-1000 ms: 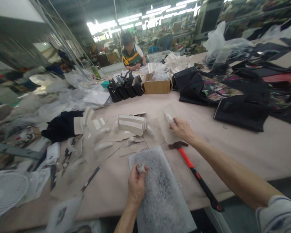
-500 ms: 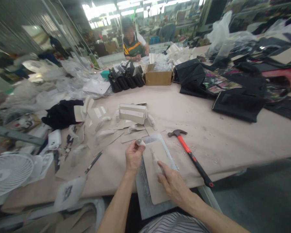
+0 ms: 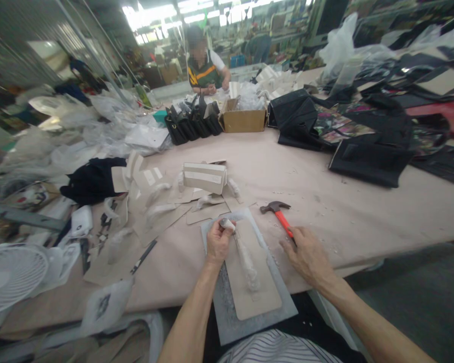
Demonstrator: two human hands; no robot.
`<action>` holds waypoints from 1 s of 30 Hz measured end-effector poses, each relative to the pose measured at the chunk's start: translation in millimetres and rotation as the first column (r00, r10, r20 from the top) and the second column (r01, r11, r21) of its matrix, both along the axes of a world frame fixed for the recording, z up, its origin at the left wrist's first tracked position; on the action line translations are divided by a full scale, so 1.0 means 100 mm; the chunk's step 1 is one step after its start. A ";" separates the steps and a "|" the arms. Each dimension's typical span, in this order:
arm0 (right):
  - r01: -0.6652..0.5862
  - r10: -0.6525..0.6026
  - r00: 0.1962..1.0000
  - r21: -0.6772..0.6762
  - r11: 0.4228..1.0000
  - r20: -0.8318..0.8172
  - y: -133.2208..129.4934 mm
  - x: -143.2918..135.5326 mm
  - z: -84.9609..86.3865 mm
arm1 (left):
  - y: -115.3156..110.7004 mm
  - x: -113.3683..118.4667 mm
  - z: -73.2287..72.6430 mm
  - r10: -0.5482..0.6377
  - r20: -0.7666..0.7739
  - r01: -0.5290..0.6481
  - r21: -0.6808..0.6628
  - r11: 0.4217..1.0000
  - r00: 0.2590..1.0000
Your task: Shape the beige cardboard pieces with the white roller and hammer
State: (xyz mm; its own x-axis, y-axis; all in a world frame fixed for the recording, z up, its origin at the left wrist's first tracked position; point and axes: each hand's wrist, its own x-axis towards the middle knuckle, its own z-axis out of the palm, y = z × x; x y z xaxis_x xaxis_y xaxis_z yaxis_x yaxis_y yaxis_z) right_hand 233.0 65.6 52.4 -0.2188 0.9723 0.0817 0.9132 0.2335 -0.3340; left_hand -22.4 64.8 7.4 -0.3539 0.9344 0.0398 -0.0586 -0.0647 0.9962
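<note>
My left hand [image 3: 218, 243] pinches a short cylindrical tool [image 3: 227, 224] with a grey round top, over the upper end of a beige panel [image 3: 265, 297]. A clear-wrapped strap or handle [image 3: 248, 264] runs down the panel, which lies on a grey slab [image 3: 227, 322] at the table's front edge. To the right, my right hand [image 3: 309, 254] is closed around the black grip of a claw hammer [image 3: 283, 222] with a red shaft; its head rests on the table, pointing away from me.
Beige pieces [image 3: 204, 177] with wrapped handles lie beyond the slab. A white fan [image 3: 11, 277] stands at left. Black bags [image 3: 192, 123], a cardboard box [image 3: 244, 121] and dark bag parts [image 3: 371, 161] lie farther back. A person [image 3: 206, 68] sits across the table.
My right hand has left the wrapped strap, moved right and closed on the hammer. My left hand still holds the cylindrical tool, slightly farther right.
</note>
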 end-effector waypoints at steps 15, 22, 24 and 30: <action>-0.164 -0.636 0.579 -0.837 0.521 -0.510 0.32 0.03 0.05 | 0.04 0.02 -0.01 -0.077 -0.342 0.086 0.012 0.996 0.936; -0.103 -0.143 0.794 -0.363 0.926 -0.591 0.14 -0.08 0.65 | 0.00 0.03 0.00 -0.080 -0.477 0.130 0.074 0.989 0.875; -0.166 0.099 0.911 -0.134 0.977 -0.401 0.10 -0.09 0.73 | -0.02 0.04 0.03 -0.079 -0.477 0.133 0.080 0.988 0.875; -0.331 0.333 0.943 -0.076 0.940 0.017 0.20 -0.12 1.01 | -0.04 0.05 0.08 -0.052 -0.446 0.113 0.111 0.987 0.894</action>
